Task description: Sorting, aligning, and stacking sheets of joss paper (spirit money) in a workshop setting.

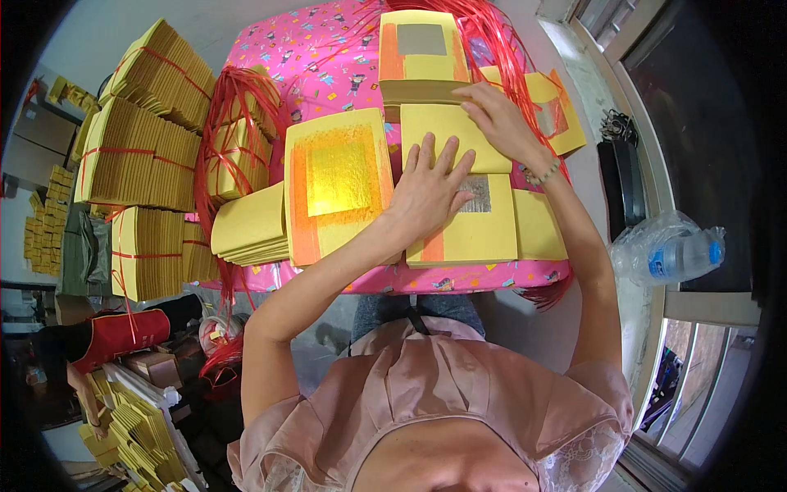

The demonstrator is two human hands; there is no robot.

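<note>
My left hand [434, 182] lies flat with spread fingers on a plain yellow paper sheet [430, 121] and the paper stack just below it. My right hand [496, 123] rests on the sheet's upper right part, fingers extended; a beaded bracelet circles that wrist. The yellow paper stack [496, 239] under my left hand has a silver square and an orange stripe on top, partly covered. Left of it stands a taller yellow stack [340, 176] topped with a gold foil square bordered in orange. Beyond my hands, another stack [422, 41] shows a silver square.
A pink patterned cloth [328, 78] covers the table. Red plastic strings [234, 107] hang at both sides. Tied yellow bundles [135, 156] are piled left. A person in a red vest [123, 336] handles paper at lower left. A plastic bottle [684, 254] lies on the right ledge.
</note>
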